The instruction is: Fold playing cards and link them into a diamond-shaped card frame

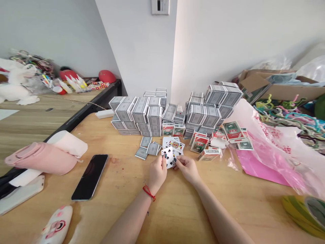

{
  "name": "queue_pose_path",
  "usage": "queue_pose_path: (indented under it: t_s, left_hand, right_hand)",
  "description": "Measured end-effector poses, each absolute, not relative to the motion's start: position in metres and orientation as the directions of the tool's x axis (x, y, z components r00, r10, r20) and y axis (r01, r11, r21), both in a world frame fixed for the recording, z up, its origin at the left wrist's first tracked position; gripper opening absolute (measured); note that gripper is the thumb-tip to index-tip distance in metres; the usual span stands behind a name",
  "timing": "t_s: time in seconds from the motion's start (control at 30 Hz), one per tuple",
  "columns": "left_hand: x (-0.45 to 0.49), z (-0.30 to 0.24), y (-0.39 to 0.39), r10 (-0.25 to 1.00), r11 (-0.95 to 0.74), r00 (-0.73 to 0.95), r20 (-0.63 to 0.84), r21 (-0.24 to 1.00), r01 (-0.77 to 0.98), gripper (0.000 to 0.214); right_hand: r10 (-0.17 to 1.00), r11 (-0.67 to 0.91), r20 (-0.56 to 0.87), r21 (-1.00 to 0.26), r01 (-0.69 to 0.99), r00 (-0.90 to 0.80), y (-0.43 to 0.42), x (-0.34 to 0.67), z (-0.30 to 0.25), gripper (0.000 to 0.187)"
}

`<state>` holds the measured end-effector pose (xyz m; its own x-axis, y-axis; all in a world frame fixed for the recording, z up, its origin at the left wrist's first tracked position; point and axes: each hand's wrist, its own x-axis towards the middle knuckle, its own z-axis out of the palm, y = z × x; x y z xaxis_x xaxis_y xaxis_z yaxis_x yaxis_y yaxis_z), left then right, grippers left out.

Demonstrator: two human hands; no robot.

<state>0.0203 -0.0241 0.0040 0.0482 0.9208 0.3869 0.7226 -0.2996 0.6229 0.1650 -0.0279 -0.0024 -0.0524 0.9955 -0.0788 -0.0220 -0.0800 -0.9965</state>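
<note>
My left hand [157,173], with a red string at the wrist, is closed round a playing card [169,158] showing black spades. My right hand [186,166] pinches the same card from the right side. Both hands hover just above the wooden table [177,206]. Right behind them lie face-up cards [175,144] and a few face-down cards [148,148]. Stacks of grey-backed card decks [142,113] stand at the back by the wall, with more stacks [213,105] to the right. Red-and-green card boxes [203,144] lie scattered before the right stacks.
A black phone [90,176] lies left of my hands, beside a pink cloth roll [43,157]. A pink plastic bag [269,149] spreads at the right, with coloured cords [286,117] and cardboard boxes [269,84] behind. A second table [30,115] with clutter stands far left.
</note>
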Motion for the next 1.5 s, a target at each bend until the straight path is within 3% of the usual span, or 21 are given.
queue_pose_path:
  t_s: [0.13, 0.27, 0.37, 0.5, 0.67, 1.1, 1.3, 1.5]
  left_hand:
    - [0.021, 0.006, -0.027, 0.914, -0.318, 0.082, 0.398, 0.575, 0.754, 0.030]
    - [0.023, 0.007, -0.030, 0.899, -0.386, 0.177, 0.400, 0.538, 0.749, 0.027]
    - [0.024, 0.006, -0.031, 0.905, -0.403, 0.221, 0.364, 0.566, 0.719, 0.021]
    - [0.024, 0.003, -0.027, 0.946, -0.310, 0.148, 0.287, 0.681, 0.663, 0.015]
    - [0.024, 0.004, -0.023, 0.970, -0.232, 0.067, 0.232, 0.814, 0.533, 0.022]
    - [0.025, 0.000, -0.025, 0.969, -0.224, 0.081, 0.234, 0.687, 0.691, 0.016]
    - [0.027, 0.002, -0.027, 0.958, -0.279, 0.159, 0.238, 0.646, 0.710, 0.019]
    - [0.031, 0.005, -0.031, 0.935, -0.354, 0.225, 0.274, 0.680, 0.642, 0.020]
  right_hand:
    - [1.000, 0.017, 0.021, -0.986, 0.168, 0.022, -0.031, 0.162, -0.001, 0.029]
    - [0.975, 0.099, 0.172, -0.898, 0.428, 0.137, -0.034, 0.160, 0.000, 0.026]
    - [0.953, 0.094, 0.221, -0.867, 0.490, 0.207, -0.034, 0.161, -0.002, 0.024]
    - [0.982, 0.066, 0.115, -0.952, 0.300, 0.149, -0.031, 0.165, -0.003, 0.026]
    - [0.999, -0.011, -0.010, -0.999, 0.037, 0.035, -0.026, 0.168, -0.003, 0.029]
    - [0.999, 0.011, 0.012, -1.000, 0.016, 0.036, -0.027, 0.165, -0.004, 0.026]
    - [0.979, 0.062, 0.119, -0.944, 0.323, 0.162, -0.033, 0.160, -0.001, 0.020]
    - [0.895, 0.082, 0.367, -0.693, 0.716, 0.253, -0.040, 0.153, -0.005, 0.022]
